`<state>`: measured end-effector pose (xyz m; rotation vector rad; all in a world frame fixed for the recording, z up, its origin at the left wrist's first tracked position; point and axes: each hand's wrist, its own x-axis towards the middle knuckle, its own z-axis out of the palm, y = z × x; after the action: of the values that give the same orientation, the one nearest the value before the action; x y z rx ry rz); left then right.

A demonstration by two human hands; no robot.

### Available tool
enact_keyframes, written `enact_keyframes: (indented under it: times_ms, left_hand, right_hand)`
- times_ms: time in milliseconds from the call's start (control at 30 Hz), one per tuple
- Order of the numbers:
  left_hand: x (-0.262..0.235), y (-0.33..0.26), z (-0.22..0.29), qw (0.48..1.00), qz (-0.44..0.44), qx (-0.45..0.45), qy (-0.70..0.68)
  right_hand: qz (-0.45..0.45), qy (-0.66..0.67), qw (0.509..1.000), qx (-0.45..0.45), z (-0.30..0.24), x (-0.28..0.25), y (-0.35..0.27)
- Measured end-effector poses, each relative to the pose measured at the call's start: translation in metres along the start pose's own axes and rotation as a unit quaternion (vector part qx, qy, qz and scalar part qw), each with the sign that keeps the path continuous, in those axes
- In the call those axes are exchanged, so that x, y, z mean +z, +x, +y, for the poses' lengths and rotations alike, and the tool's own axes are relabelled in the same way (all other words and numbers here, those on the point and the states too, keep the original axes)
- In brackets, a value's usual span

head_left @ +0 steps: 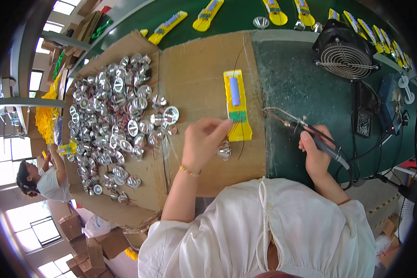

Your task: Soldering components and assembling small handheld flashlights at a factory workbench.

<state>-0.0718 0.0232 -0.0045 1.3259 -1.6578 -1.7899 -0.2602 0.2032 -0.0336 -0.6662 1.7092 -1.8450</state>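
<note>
In front of me on the cardboard lies a yellow plastic housing (248, 131) with a lilac cylindrical battery (235, 91) and a small green circuit board (237, 116). Thin dark wires run from both its ends. My left hand (203, 141) is closed in a pinch at the board's left edge; what its fingertips hold is too small to make out. Just below that hand sits a silvery reflector cup (224, 151), partly covered by it. My right hand (316, 155) grips a soldering iron (330, 151), whose tip points left toward the housing without touching it.
To the left, a cardboard box (146, 190) holds a heap of reflector cups (113, 106). A black fan (345, 55) and a blue boxy unit (390, 104) stand at right. More yellow housings (169, 27) line the far side. Another person (48, 178) works at far left.
</note>
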Motion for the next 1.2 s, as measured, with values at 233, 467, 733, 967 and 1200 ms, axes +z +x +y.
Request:
enact_keyframes:
  times_ms: [233,467,733,967,1200]
  left_hand:
    - [0.02,0.058,0.042,0.943,-0.056,0.076,0.32]
    - [0.024,0.248,0.115,0.832,0.232,0.201,0.462]
    - [-0.009,0.224,0.095,0.814,0.156,0.192,0.525]
    - [0.01,0.026,0.039,0.852,0.086,0.21,0.472]
    - [-0.093,0.08,0.051,0.706,0.326,0.239,0.581]
  right_hand:
    - [0.039,-0.034,0.999,0.017,0.007,-0.02,0.005]
    - [0.063,-0.033,0.997,0.04,0.009,-0.016,0.002]
    - [0.055,-0.011,0.997,0.047,0.012,-0.021,0.009]
    - [0.056,0.019,0.997,0.047,0.011,-0.023,0.011]
    - [0.048,0.015,0.998,0.027,0.004,-0.015,0.004]
